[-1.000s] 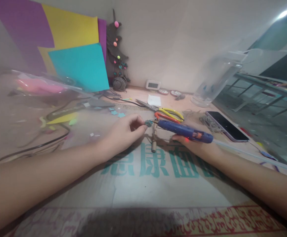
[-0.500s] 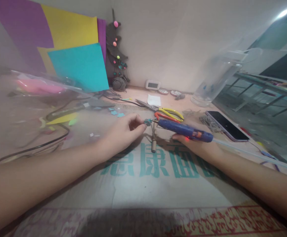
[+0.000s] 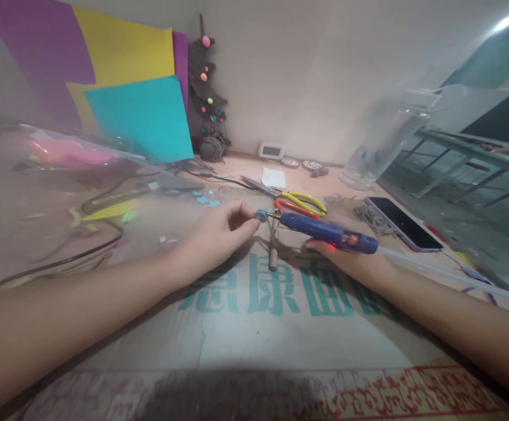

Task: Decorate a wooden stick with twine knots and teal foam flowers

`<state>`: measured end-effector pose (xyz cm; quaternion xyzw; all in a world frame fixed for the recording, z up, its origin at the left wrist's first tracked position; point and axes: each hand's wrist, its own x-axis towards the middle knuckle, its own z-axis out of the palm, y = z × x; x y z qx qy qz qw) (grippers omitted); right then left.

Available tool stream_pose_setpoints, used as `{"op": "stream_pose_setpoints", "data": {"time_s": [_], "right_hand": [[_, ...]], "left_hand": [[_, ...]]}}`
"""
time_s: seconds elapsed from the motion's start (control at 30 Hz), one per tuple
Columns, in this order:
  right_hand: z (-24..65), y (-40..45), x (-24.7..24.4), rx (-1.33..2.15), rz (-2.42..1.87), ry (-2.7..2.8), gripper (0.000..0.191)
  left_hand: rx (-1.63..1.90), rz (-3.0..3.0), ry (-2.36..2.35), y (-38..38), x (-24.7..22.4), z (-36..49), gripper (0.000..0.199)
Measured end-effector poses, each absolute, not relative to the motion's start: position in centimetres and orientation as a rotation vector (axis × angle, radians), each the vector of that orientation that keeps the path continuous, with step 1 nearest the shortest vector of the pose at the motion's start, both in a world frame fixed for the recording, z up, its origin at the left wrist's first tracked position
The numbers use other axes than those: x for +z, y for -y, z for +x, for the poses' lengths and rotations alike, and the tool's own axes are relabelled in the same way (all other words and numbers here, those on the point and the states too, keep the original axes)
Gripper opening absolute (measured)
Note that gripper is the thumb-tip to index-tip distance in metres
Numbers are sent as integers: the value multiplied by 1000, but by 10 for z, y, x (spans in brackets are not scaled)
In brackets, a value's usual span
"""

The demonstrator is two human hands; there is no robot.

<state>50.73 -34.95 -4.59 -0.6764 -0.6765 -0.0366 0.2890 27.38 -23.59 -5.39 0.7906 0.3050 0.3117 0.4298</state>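
My left hand (image 3: pixel 225 234) pinches a small blue-grey piece (image 3: pixel 261 216) between thumb and fingertips; its exact kind is too small to make out. My right hand (image 3: pixel 346 254) is closed around a blue hot glue gun (image 3: pixel 311 227), with a red light glowing near the thumb. The gun's metal nozzle points left and meets or nearly touches the small piece. Below the nozzle a short wooden stick (image 3: pixel 273 257) lies on the printed board (image 3: pixel 245 339). Scissors (image 3: pixel 295 200) with yellow and red handles lie just behind the gun.
A phone (image 3: pixel 403 223) and a bundle of twine (image 3: pixel 370 217) lie to the right, before a clear plastic jug (image 3: pixel 377 140). Blue flower cutouts (image 3: pixel 208 201) and a black cable (image 3: pixel 61 259) are on the left. Coloured sheets (image 3: pixel 142 117) and a decorated hanging (image 3: pixel 208 88) stand behind.
Almost nothing differs. Both hands hold the same position, with the glue gun's nozzle still at the small piece.
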Motion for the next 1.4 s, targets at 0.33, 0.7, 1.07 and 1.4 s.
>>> {"op": "stream_pose_setpoints", "data": {"time_s": [0.33, 0.7, 1.07, 1.4], "right_hand": [[506, 350, -45, -163, -1752, 1831, 18], [506, 349, -44, -114, -1731, 1834, 20], [503, 349, -43, -23, -1748, 1759, 19], [503, 354, -33, 98, -1648, 1668, 18]], "left_hand": [[764, 1986, -762, 235, -56, 275, 14], [755, 1967, -751, 236, -56, 276, 14], [773, 1881, -730, 230, -60, 277, 14], [779, 1788, -726, 229, -65, 280, 16]]}}
